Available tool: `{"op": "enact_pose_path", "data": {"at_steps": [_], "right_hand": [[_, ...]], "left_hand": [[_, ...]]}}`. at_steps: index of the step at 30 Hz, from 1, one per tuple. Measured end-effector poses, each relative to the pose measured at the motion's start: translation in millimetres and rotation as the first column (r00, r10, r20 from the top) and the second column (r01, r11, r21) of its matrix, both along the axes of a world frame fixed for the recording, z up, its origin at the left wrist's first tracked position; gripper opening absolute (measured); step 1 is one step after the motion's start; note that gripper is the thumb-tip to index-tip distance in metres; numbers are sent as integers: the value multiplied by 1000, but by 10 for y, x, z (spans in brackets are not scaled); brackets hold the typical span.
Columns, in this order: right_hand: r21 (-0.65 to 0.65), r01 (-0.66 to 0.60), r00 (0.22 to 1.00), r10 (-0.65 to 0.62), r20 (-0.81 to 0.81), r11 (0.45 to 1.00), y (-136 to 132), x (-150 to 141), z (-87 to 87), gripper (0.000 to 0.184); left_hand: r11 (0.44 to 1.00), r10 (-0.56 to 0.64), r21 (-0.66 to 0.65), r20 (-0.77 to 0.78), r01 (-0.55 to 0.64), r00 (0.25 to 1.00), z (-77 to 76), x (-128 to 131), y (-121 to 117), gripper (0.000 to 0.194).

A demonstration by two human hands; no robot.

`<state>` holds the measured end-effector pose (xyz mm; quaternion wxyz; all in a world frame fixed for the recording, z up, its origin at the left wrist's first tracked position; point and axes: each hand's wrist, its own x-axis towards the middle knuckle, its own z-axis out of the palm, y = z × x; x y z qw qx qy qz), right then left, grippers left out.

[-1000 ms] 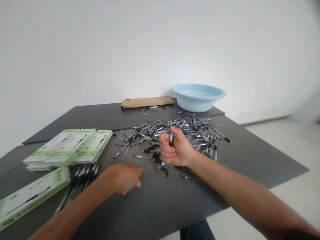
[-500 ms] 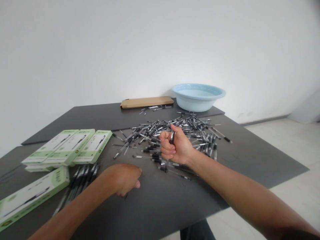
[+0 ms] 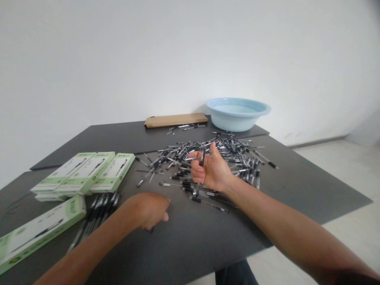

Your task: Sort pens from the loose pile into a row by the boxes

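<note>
I see the right hand (image 3: 209, 168) at mid-frame, fingers curled, thumb raised; the left hand (image 3: 152, 209), lower left of centre, back upward.

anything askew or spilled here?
The heap of pens around the right hand looks spilled: many point every which way. One green-and-white box lies out of line with the stacked boxes behind it. No damage visible.

The left hand (image 3: 152, 211) mostly hides its own grasp, its forearm (image 3: 101, 245) covers part of the pen bundle (image 3: 101, 208), and the nearest pen box (image 3: 44, 231), its fine print illegible, runs past the left edge.
</note>
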<state>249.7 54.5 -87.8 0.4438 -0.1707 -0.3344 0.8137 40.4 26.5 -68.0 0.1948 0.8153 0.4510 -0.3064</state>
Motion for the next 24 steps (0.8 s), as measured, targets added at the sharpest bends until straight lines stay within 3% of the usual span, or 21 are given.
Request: {"op": "enact_pose_path", "data": {"at_steps": [3, 8, 11, 16, 20, 22, 24], "right_hand": [[-49, 47, 998, -44, 43, 998, 15, -7, -23, 45], [3, 134, 985, -133, 108, 991, 44, -48, -95, 19], [86, 153, 980, -162, 113, 985, 23, -86, -137, 17], [126, 95, 990, -107, 92, 987, -27, -168, -212, 26], [192, 155, 979, -177, 106, 969, -56, -223, -266, 26], [320, 190, 957, -249, 152, 928, -106, -250, -286, 26], [504, 171, 917, -324, 231, 847, -191, -278, -300, 27]], "left_hand": [[999, -19, -44, -126, 14, 992, 163, 115, -52, 45], [1000, -12, -2, -96, 12, 995, 264, 184, -83, 46], [1000, -6, -9, -99, 5, 995, 245, 179, -81, 45], [1000, 5, -22, -112, -7, 994, 223, 186, -76, 46], [1000, -28, 3, -81, 28, 996, 191, 166, -63, 40], [1000, -18, 21, -45, 19, 999, 156, 140, -57, 38], [999, 1, 45, 6, -1, 1000, 107, 107, -53, 34]]}}
